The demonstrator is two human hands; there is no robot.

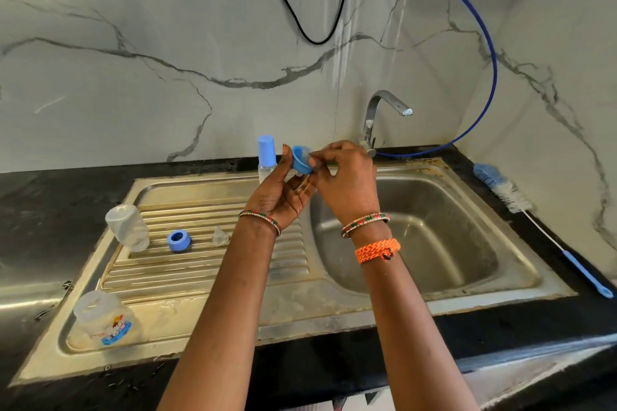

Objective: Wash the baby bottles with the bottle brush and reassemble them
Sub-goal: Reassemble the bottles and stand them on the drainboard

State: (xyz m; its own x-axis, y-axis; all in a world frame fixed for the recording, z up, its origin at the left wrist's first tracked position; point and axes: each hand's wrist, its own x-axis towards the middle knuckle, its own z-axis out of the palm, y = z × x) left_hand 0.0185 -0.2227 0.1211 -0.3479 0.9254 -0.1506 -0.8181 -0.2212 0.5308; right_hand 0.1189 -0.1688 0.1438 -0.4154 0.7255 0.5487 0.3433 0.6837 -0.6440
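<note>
Hands meet above the sink's (467, 173) rim: my left hand (280, 193) grips the light, stiff blue ring (302, 160), my right hand (347, 177) pinches its soft, slippery teat, best gripped, I judge, at the base.

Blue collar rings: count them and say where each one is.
2. One blue ring lies on the drainboard, between an upturned bottle and a clear teat. The other ring is held in the left hand above the sink.

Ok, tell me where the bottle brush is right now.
In the head view, the bottle brush lies on the black counter right of the sink basin, bristles toward the wall, untouched by either hand.
</note>
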